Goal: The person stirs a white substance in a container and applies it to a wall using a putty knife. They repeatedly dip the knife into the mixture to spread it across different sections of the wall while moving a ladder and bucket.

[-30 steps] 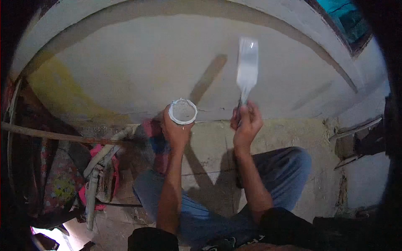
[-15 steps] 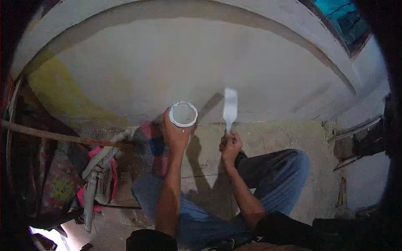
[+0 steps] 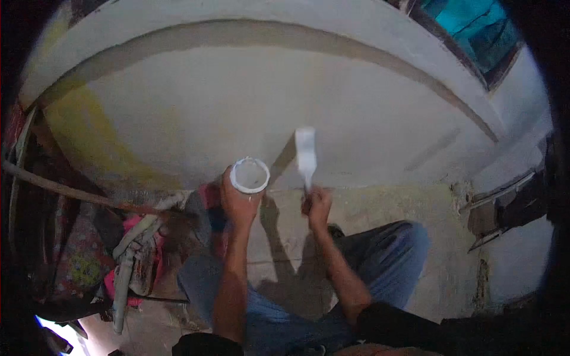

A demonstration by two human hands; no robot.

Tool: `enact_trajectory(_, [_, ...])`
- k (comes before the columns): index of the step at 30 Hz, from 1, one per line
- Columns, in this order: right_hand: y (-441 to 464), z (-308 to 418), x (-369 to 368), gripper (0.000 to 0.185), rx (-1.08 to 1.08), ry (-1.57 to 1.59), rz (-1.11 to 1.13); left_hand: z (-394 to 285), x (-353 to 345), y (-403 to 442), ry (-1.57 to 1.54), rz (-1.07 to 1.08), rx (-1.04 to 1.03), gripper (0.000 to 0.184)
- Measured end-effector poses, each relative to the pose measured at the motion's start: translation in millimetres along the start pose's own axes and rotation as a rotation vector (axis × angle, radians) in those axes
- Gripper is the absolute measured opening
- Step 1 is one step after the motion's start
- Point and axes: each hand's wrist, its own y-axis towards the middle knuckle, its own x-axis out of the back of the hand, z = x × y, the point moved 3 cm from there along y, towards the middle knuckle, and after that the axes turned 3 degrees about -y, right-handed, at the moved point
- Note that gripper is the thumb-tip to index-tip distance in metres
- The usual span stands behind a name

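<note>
My left hand is wrapped around a small round paint tub, its open top facing me and white paint on its rim. To the right of it, my right hand is closed around the handle of a paintbrush. White paint covers the brush head, which points up in front of the pale wall. The brush casts a shadow on the wall to its left. Whether the bristles touch the wall, I cannot tell.
A curved ledge runs above the wall, with a yellow patch at left. Also on the left are a wooden pole, pale pipes and patterned cloth. My bent legs are below; a teal window is upper right.
The view has shifted, so the scene sits lower and slightly left. Against the wall, the paintbrush in my right hand has moved a little left and up. My left hand still holds the tub.
</note>
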Motion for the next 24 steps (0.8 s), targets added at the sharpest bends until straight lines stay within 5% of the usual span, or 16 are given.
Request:
enact_trajectory(4, [-34.6, -19.9, 27.3, 0.018, -0.022, 0.048, 0.012, -5.2, -2.3, -2.5, 0.041, -0.014, -0.063, 0.081])
enact_trajectory(6, [-38.2, 17.0, 24.1, 0.018, -0.002, 0.118, 0.004, -8.7, -3.5, -1.6, 0.022, -0.027, -0.019, 0.081])
enact_trajectory(9, [-17.6, 110.7, 1.3, 0.025, 0.369, 0.098, 0.027, -24.3, 0.9, 1.3, 0.062, -0.008, 0.062, 0.079])
enact_trajectory(13, [9.4, 189.9, -26.9, 0.022, 0.47, 0.233, 0.113, -13.8, 2.0, 0.8, -0.023, 0.012, -0.01, 0.079])
enact_trajectory(16, [34.5, 165.8, -36.8, 0.022, 0.293, 0.209, 0.069, -10.6, -5.4, -0.6, -0.02, 0.08, 0.014, 0.08])
enact_trajectory(22, [10.1, -33.7, 2.2, 0.022, -0.012, -0.24, 0.055, -8.8, -11.0, 0.3, 0.082, -0.008, 0.016, 0.082])
enact_trajectory(24, [-11.5, -45.4, 8.9, 0.023, -0.118, -0.272, 0.043, -8.0, -8.5, -0.2, 0.116, -0.029, 0.071, 0.084])
